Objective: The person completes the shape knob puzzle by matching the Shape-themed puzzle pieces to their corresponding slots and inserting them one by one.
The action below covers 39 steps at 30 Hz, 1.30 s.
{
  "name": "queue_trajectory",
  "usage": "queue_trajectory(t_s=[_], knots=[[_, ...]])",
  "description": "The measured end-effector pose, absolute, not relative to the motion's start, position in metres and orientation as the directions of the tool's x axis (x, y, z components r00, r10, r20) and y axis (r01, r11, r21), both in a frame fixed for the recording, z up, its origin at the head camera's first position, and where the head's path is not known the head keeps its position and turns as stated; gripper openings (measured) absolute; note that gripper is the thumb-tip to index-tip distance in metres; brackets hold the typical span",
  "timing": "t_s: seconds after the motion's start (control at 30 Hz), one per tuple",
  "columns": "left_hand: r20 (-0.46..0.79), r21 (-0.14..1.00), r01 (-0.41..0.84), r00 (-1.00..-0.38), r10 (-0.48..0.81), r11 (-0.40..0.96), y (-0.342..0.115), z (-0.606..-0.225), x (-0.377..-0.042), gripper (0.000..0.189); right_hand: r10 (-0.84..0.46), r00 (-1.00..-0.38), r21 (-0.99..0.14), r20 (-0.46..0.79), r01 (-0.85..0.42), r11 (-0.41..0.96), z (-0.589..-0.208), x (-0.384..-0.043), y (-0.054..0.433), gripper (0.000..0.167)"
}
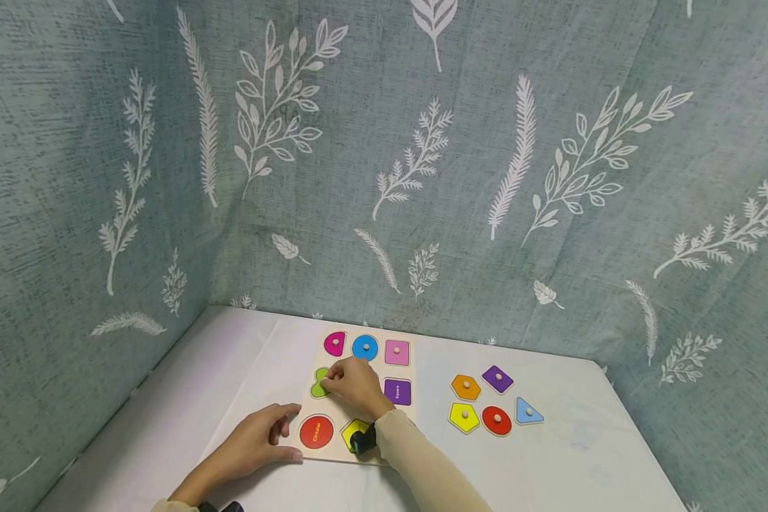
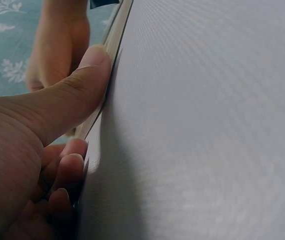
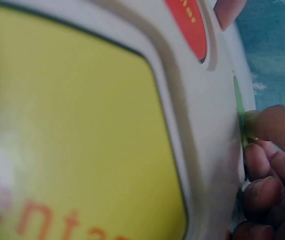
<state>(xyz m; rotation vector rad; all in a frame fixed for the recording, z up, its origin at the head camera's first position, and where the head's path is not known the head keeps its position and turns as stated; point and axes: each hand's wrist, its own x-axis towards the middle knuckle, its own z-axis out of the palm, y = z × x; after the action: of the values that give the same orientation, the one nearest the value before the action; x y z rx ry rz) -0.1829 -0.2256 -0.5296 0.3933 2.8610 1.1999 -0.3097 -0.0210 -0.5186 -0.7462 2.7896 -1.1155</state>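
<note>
A wooden shape puzzle board (image 1: 336, 409) lies on the white table. My right hand (image 1: 356, 384) is over its left middle, thumb and fingertips pinching the green puzzle piece (image 1: 318, 385) by its knob, which the fingers hide. In the right wrist view the green piece (image 3: 238, 97) appears edge-on at the board surface. My left hand (image 1: 252, 439) holds the board's near left corner, thumb against the front edge (image 2: 113, 45) and fingers at the left side. A red circle recess (image 1: 316, 432) and a partly covered yellow pentagon recess (image 1: 353, 429) show nearby.
Magenta semicircle (image 1: 335, 343), blue circle (image 1: 365, 348) and pink square (image 1: 397, 353) pieces sit in the board's far row; the purple square recess (image 1: 397, 392) shows its print. Several loose knobbed pieces, including a red circle (image 1: 493, 424), lie to the right. Patterned cloth (image 1: 358, 178) hangs behind.
</note>
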Motion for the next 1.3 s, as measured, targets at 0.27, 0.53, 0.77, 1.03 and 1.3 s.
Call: queue_trajectory(t_s=[0.27,0.53,0.77,1.03,1.3], knots=[[0.098,0.706,0.245,-0.963,0.251,0.664,-0.226,-0.531,-0.183,0.083,-0.507,-0.856,-0.634,0.104,-0.449,0.629,-0.514,-0.315,-0.012,0.013],[0.078,0.712,0.212,-0.971,0.225,0.67,-0.226,-0.53,-0.181,0.084,-0.542,-0.831,-0.653,0.125,-0.48,0.585,-0.512,-0.313,0.004,0.01],[0.103,0.713,0.242,-0.965,0.242,0.658,-0.228,-0.533,-0.18,0.083,-0.54,-0.83,-0.648,0.139,-0.489,0.584,-0.504,-0.309,0.019,0.011],[0.088,0.713,0.215,-0.972,0.219,0.667,-0.226,-0.532,-0.179,0.084,-0.511,-0.84,-0.612,0.183,-0.505,0.609,-0.496,-0.31,0.054,0.011],[0.119,0.709,0.252,-0.963,0.241,0.658,-0.225,-0.529,-0.18,0.084,-0.447,-0.87,-0.614,0.205,-0.47,0.634,-0.494,-0.315,0.096,0.009]])
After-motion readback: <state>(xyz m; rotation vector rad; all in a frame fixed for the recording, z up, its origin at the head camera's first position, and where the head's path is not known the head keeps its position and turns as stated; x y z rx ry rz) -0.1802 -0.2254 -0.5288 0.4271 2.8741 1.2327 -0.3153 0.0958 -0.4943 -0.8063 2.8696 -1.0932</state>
